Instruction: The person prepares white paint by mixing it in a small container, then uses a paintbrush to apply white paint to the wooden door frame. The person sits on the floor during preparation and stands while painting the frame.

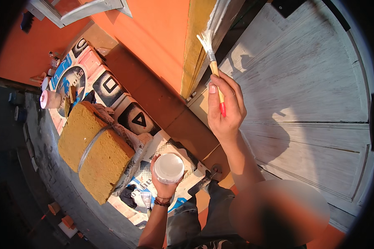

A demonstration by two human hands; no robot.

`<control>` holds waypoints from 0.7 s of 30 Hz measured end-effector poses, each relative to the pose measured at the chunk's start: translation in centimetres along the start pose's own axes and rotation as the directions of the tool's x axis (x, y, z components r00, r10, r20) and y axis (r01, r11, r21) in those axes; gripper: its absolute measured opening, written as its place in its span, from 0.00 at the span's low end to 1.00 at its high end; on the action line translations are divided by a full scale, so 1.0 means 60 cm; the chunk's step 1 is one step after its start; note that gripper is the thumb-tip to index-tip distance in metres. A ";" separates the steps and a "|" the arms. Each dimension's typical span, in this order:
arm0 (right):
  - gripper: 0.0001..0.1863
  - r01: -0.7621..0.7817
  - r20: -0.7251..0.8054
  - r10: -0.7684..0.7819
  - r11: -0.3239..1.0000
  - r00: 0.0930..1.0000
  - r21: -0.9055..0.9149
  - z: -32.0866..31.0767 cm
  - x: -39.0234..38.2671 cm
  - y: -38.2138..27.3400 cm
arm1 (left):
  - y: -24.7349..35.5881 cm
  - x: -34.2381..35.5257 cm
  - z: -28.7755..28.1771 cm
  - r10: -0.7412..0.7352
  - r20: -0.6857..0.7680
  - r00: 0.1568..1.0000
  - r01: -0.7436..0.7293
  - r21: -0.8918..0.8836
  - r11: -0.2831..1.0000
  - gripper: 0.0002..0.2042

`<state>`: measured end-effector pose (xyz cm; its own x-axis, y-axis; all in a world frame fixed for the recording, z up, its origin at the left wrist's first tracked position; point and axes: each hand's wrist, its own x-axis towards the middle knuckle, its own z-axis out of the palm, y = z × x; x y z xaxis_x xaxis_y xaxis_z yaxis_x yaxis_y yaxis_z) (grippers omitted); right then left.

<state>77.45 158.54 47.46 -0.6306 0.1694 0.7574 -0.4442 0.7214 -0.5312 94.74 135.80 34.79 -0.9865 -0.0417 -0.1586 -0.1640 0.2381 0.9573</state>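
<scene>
Paintbrush (213, 68): slim, with white bristles, a silver metal collar and a wooden handle ending in red; held up at the far middle, bristles toward the frame.
Right hand (229, 106): thumb and fingers closed in a pinch round the handle, the red end showing below.
Left hand (165, 189): fingers curled round a small round whitish tub (169, 167), held level in the near middle; whether its pale top is paint or a lid, I cannot tell.
Brush step: seems to be painting work, with the bristles lined up to the yellow-and-white wooden door frame (193, 43); contact cannot be told.
Brush move: probably calls for a light, steady wrist along the edge, with the tub kept upright.
Door side: a streaky whitewashed wooden door (303, 93) stands right of the right forearm and likely limits swing that way.
Wall side: smooth orange wall (149, 33), left of the frame and easily marked by a stray stroke.
Left side: a strapped, mustard-yellow foam block (110, 164) lies on a black, white and blue patterned sheet (139, 118), crowding the space left of the tub; a pink-and-white tub (50, 100) sits farther left.
</scene>
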 end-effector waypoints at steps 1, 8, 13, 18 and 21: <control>0.13 -0.024 0.046 0.025 1.000 0.999 -0.020 0.005 -0.007 0.009 | -0.002 -0.001 -0.002 -0.026 0.017 1.000 0.025 0.018 1.000 0.58; 0.13 0.021 -0.073 -0.021 1.000 0.997 0.001 -0.015 0.022 -0.032 | -0.009 -0.017 -0.010 -0.044 0.027 0.999 0.043 0.029 0.999 0.57; 0.12 0.006 0.031 -0.005 1.000 1.000 -0.026 -0.016 -0.012 -0.003 | 0.012 -0.015 -0.004 -0.017 0.044 0.999 0.014 0.059 0.998 0.56; 0.12 0.041 -0.058 -0.042 0.999 0.997 -0.020 -0.015 0.027 -0.025 | 0.008 -0.014 -0.005 -0.025 0.038 0.999 0.024 0.022 0.999 0.55; 0.12 -0.002 0.005 0.002 1.000 1.000 -0.011 -0.006 0.010 0.006 | 0.007 -0.014 0.000 0.000 0.040 0.999 0.000 0.008 1.000 0.55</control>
<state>77.15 159.11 47.84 -0.6347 0.1674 0.7544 -0.4357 0.7288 -0.5283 95.50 135.92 35.33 -0.9857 -0.0031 -0.1683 -0.1639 0.2454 0.9555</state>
